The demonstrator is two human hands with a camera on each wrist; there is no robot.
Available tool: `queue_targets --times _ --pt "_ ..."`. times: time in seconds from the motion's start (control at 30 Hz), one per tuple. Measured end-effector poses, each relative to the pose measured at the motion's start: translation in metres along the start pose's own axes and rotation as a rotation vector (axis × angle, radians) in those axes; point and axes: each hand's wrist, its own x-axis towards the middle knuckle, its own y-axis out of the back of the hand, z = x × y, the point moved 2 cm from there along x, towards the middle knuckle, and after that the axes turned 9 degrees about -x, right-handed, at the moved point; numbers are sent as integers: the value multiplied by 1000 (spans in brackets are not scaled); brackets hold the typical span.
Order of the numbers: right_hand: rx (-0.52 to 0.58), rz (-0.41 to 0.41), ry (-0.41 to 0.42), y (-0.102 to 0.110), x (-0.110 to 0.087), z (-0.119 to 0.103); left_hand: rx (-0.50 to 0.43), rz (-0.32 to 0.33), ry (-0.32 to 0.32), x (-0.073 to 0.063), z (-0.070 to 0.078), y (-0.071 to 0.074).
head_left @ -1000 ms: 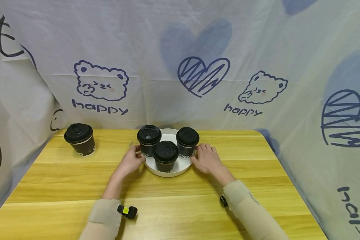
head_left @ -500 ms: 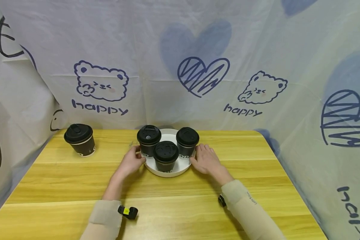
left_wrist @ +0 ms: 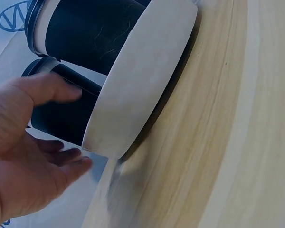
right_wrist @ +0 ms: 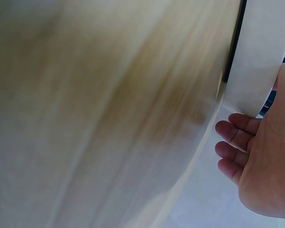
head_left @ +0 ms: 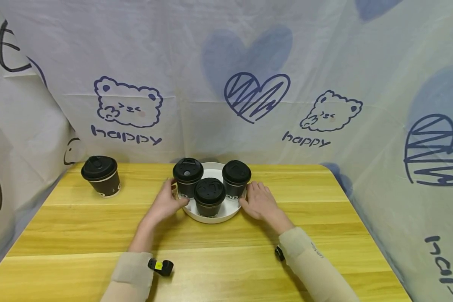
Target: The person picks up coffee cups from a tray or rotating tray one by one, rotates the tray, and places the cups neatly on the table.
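Note:
Three black lidded paper coffee cups stand upright on a round white tray (head_left: 211,219): a left cup (head_left: 188,176), a right cup (head_left: 235,178) and a front cup (head_left: 208,197). My left hand (head_left: 167,203) is at the tray's left side, its thumb over the rim beside the left cup. In the left wrist view its blurred thumb (left_wrist: 61,90) lies across the cup, with the fingers spread apart below. My right hand (head_left: 262,202) holds the tray's right rim; in the right wrist view its curled fingers (right_wrist: 235,135) meet the outer wall, and the thumb is mostly hidden.
Another black lidded coffee cup (head_left: 102,176) stands at the back left of the wooden table (head_left: 211,260). A white printed cloth (head_left: 196,126) hangs close behind the table's back edge and along both sides.
My left thumb has come off the tray's left rim and moved inward, toward the left cup, while the hand opened. My right hand, the tray and the cups stay nearly in place.

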Motion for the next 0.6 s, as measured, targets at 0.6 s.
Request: queue_targets --times 0.6 --pt "5 0 -6 -1 0 1 -151 92 -92 28 -1 -5"
